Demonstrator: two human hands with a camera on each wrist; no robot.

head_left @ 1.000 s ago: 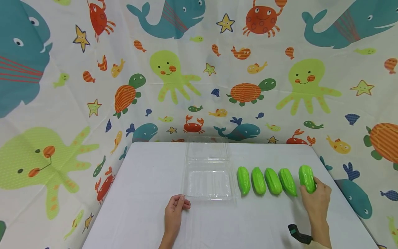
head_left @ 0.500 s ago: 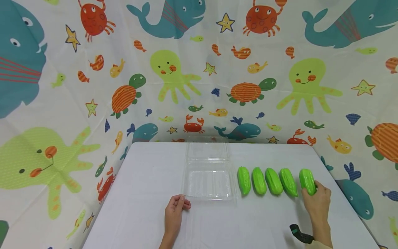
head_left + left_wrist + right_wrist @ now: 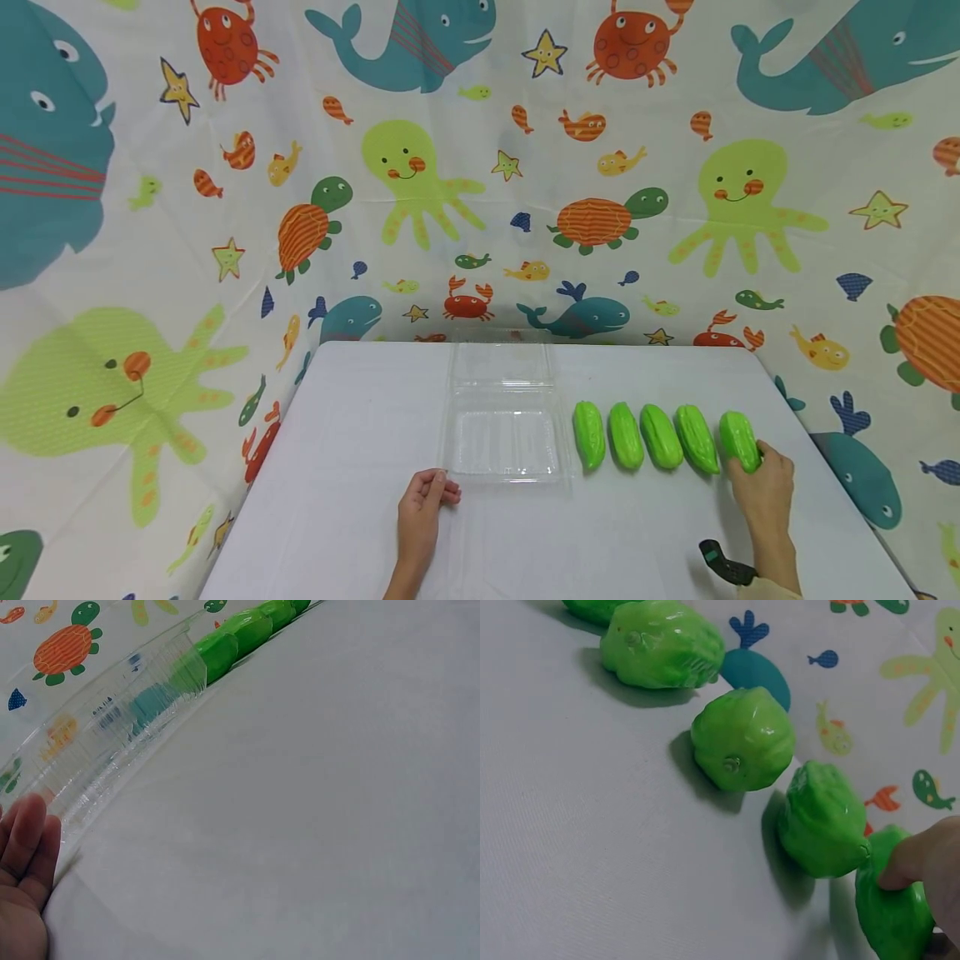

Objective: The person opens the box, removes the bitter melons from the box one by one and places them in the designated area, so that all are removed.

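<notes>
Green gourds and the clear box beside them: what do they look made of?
The green gourds look like moulded plastic or rubber: glossy, uniformly bright, with a small moulded stem nub. The right hand holds the end one. The clear box looks like thin see-through plastic with ribbed walls; the left hand rests by its corner.

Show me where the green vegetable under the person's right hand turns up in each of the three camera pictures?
Head view: the rightmost green vegetable ends the row at right, with the right hand holding its near end.
Left wrist view: not identifiable; only the row's first pieces show at top.
Right wrist view: bottom right corner, a fingertip resting on it.
Shared landmark: the neighbouring green vegetable beside it.
</notes>
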